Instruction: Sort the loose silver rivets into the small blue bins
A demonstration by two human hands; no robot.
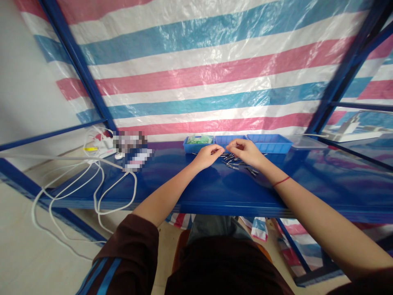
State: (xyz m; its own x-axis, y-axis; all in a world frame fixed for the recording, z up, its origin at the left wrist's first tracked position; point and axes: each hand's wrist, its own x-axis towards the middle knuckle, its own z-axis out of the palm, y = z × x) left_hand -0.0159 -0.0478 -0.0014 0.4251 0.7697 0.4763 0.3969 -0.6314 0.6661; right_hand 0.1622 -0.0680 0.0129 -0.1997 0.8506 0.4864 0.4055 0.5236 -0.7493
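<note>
My left hand (211,155) is closed in a pinch above the blue table; whatever its fingertips hold, if anything, is too small to make out. Close beside it on the right, my right hand (245,151) is pinched as well, its fingertips turned toward the left ones, and its contents cannot be made out. Under and between both hands lies a loose pile of thin, dark, metallic stick-like pieces (232,165). Behind the left hand stands a blue bin (190,149) with a green, plastic-wrapped content (198,140). Two more blue bins, a middle one (230,139) and a right one (273,144), stand alongside.
White cables (100,184) loop over the table's left end and hang past its front edge. A power strip (106,150) lies at the back left. A clear plastic lid or tray (308,142) sits right of the bins. Blue frame posts (78,61) rise at both sides before a striped sheet (196,82).
</note>
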